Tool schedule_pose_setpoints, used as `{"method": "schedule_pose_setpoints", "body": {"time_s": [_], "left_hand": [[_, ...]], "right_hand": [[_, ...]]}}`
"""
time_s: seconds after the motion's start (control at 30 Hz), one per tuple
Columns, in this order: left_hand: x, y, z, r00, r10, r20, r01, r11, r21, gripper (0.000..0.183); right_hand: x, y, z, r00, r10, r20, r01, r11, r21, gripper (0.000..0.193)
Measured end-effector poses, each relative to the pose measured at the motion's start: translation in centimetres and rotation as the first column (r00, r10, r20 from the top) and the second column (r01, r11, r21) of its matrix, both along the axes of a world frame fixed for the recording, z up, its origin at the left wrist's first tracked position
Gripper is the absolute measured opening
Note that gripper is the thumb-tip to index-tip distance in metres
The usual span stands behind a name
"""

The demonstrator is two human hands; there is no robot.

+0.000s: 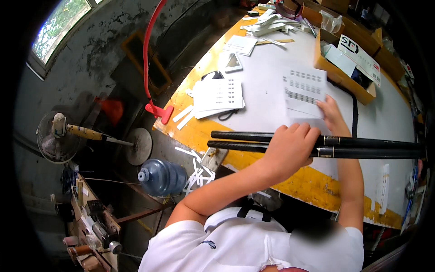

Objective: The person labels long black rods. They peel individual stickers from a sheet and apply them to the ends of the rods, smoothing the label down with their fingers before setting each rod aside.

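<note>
Two long black rods (376,148) with thin gold bands lie side by side across the table's near part, their right ends running to the dark rim of the view. My left hand (292,146) is closed around both of them, fingers wrapped over the top. Just beyond the rods, my right hand (332,114) pinches the lower right edge of a white sheet (304,90) with rows of small dark printed labels. The sheet is slightly blurred and is over the white tabletop. A stack of similar printed sheets (215,99) lies to the left.
A white table (385,122) with a worn yellow edge carries white strips (272,22) and an open cardboard box (346,68) at the back. A red clamp arm (161,112) grips its left corner. On the left stand a fan (58,136) and a blue water bottle (163,177).
</note>
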State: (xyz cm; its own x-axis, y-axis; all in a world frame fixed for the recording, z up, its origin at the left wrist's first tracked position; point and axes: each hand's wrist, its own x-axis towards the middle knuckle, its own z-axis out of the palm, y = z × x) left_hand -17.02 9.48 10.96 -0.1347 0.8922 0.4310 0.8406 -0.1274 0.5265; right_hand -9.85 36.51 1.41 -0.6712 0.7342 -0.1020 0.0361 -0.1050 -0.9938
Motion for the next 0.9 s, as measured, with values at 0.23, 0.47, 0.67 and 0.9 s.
{"method": "schedule_pose_setpoints", "body": {"time_s": [0.23, 0.47, 0.67, 0.9], "left_hand": [[0.5, 1.4, 1.1, 0.996, 0.032, -0.088, -0.023, 0.995, 0.095, 0.047], [-0.9, 2.0, 1.1, 0.979, 0.101, -0.179, -0.075, 0.986, 0.149, 0.033], [-1.0, 2.6, 1.6, 0.988, 0.029, -0.151, -0.015, 0.995, 0.096, 0.038], [-1.8, 2.5, 0.6, 0.995, 0.044, -0.091, -0.034, 0.993, 0.112, 0.039]], "right_hand": [[-18.9, 1.9, -5.0, 0.994, -0.023, -0.108, -0.002, 0.975, -0.220, 0.036], [-29.7, -3.1, -4.5, 0.990, -0.002, -0.138, -0.044, 0.945, -0.325, 0.040], [-33.2, -1.7, -5.8, 0.986, -0.107, -0.127, 0.063, 0.950, -0.306, 0.036], [-31.8, -4.7, -3.0, 0.994, -0.003, 0.108, 0.020, 0.987, -0.157, 0.031]]}}
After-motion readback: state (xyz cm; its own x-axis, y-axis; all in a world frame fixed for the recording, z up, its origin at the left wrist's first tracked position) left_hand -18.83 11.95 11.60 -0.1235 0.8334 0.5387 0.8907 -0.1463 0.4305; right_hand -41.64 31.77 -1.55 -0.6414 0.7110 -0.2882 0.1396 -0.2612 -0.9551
